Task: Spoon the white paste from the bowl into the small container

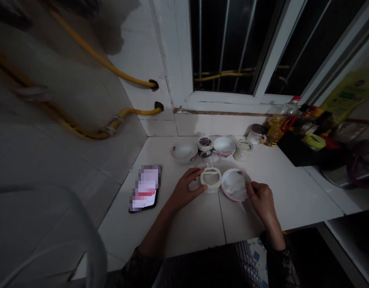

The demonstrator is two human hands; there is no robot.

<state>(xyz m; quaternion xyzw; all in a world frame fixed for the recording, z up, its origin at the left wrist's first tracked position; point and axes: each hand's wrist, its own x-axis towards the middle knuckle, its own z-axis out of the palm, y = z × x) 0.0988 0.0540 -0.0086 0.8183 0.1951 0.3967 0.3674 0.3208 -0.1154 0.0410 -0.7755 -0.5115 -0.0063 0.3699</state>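
My left hand (184, 191) has its thumb and fingers around the near side of a small jar (211, 181) with a cream-rimmed, clear-topped lid. Just right of the jar, a white bowl (232, 188) with a red pattern sits on the counter, and my right hand (261, 200) pinches its right rim. Behind the jar is a clear glass vessel (210, 158). Farther back stand a dark-filled lidded jar (205, 143), two more white bowls, one on the left (184, 153) and one on the right (224, 147), and a pale-filled jar (243, 150).
A phone (145, 188) with a lit screen lies on the white tiled counter (190, 228) at left. Back right are a pink-handled jar (257, 134), an oil bottle (276, 127) and a dark box (304, 150) with several condiments. Yellow pipes (133, 113) run along the left wall.
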